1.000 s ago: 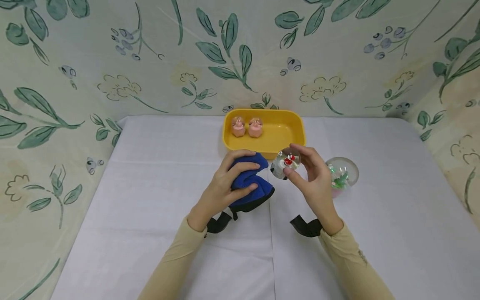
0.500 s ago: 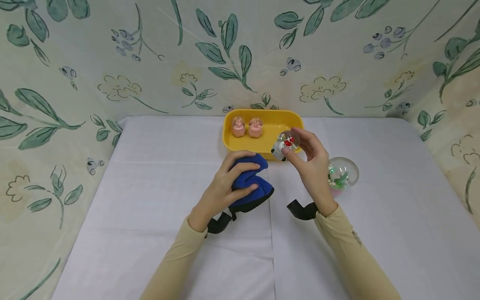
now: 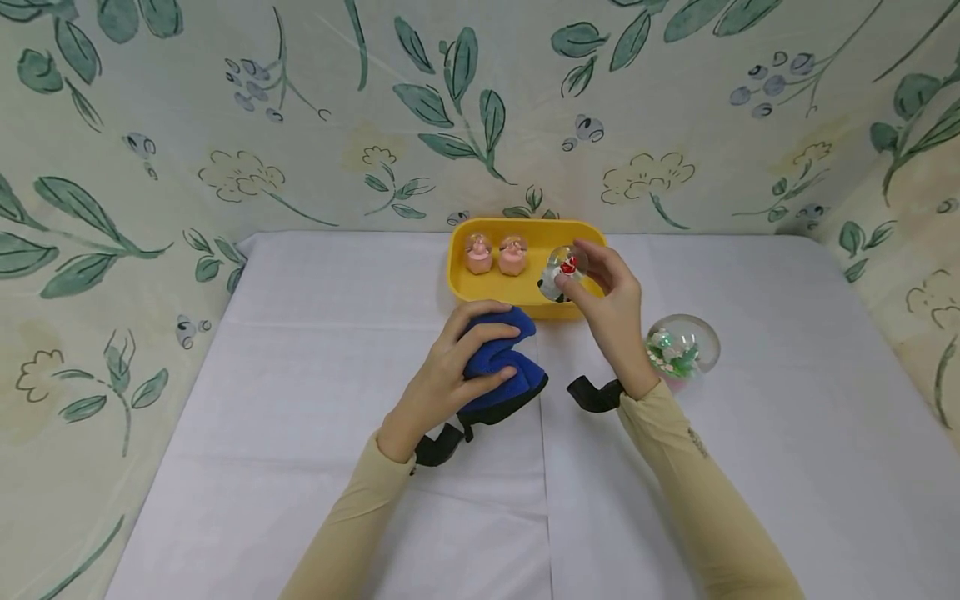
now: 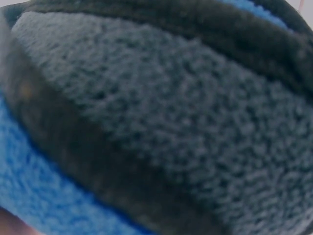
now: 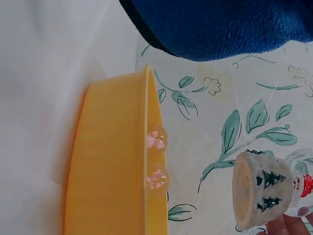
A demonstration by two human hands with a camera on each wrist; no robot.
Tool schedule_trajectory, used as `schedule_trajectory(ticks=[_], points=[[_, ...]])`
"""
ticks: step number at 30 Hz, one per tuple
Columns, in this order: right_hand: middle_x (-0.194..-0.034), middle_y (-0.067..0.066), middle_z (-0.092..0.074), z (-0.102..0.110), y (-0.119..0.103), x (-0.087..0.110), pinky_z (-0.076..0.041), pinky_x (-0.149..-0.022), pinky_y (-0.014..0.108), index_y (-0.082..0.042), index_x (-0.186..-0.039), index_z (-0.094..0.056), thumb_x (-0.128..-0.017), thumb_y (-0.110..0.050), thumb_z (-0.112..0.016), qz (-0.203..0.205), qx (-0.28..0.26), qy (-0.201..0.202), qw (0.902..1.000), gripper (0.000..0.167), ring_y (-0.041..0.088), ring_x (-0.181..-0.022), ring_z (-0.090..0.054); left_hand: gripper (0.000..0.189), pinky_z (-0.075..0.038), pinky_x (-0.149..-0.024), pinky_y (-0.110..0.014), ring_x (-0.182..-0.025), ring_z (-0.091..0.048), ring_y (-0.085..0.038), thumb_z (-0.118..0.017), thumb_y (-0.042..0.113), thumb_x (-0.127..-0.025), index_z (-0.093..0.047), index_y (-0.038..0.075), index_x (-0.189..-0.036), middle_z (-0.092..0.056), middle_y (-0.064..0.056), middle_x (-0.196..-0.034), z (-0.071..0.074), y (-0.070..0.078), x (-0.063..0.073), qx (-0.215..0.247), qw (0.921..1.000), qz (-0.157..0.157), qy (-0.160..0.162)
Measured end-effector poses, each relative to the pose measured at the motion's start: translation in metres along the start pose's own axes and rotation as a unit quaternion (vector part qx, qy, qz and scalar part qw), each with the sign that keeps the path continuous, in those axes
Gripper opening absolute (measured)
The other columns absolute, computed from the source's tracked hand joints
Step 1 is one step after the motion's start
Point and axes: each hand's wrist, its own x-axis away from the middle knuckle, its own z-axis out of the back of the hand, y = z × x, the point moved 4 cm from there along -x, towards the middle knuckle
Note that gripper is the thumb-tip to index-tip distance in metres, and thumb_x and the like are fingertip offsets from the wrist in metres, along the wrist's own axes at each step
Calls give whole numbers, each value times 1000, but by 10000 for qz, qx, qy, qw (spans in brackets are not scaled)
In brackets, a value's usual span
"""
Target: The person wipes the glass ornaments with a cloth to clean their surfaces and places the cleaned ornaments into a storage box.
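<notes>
Yellow tray (image 3: 557, 311) on white tablecloth (image 3: 300, 358); leafy walls (image 3: 315, 150) behind, perhaps fabric.

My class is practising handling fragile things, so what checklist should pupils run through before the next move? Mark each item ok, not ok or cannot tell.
1. Snow globe gripped by right hand: ok.
2. Its base turned downward: ok.
3. Room in yellow tray beside two pink globes: ok.
4. Left hand free: not ok, holds blue cloth.
5. Cloth clear of tray: cannot tell.
</notes>
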Motion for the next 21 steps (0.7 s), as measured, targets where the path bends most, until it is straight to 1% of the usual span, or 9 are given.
schedule_trajectory(ticks=[3, 9, 12, 16, 21], points=[[-124, 16, -56, -2, -2, -3, -38, -103, 32, 2, -131, -52, -88, -7, -67, -141, 65, -14, 9999, 46, 24, -113, -52, 41, -37, -104, -41, -126, -39, -28, -52, 43, -96, -51, 12, -122, -38, -12, -136, 0, 0, 0, 22, 10000, 32, -14], [-125, 26, -54, -8, -16, -6, -38, -104, 39, 10, -130, -49, -88, -1, -63, -341, 159, -24, 9993, 45, 33, -113, -51, 41, -37, -105, -41, -126, -39, -28, -52, 42, -96, -51, 11, -122, -38, -12, -137, 0, 0, 0, 69, 10000, -1, -15], [-125, 25, -55, -9, 0, -13, -37, -104, 38, 8, -130, -50, -88, -3, -65, -432, 135, -28, 9990, 46, 32, -113, -52, 41, -37, -104, -41, -126, -40, -28, -53, 42, -96, -52, 11, -122, -39, -12, -137, 0, 0, 0, 94, 10000, -21, -3], [-125, 18, -56, -10, 26, -21, -38, -104, 34, 2, -132, -51, -88, -10, -68, -597, 210, -35, 9980, 49, 28, -113, -52, 41, -37, -104, -41, -126, -40, -28, -53, 42, -95, -52, 11, -122, -39, -12, -137, 0, 0, 0, 106, 9999, -4, -5], [-123, 15, -57, -13, 38, -29, -38, -103, 32, -2, -132, -52, -88, -15, -69, -725, 397, -21, 9966, 49, 26, -113, -53, 41, -37, -104, -41, -126, -40, -28, -54, 41, -95, -52, 11, -122, -38, -12, -137, 0, 0, -1, 139, 9999, -5, -25]])
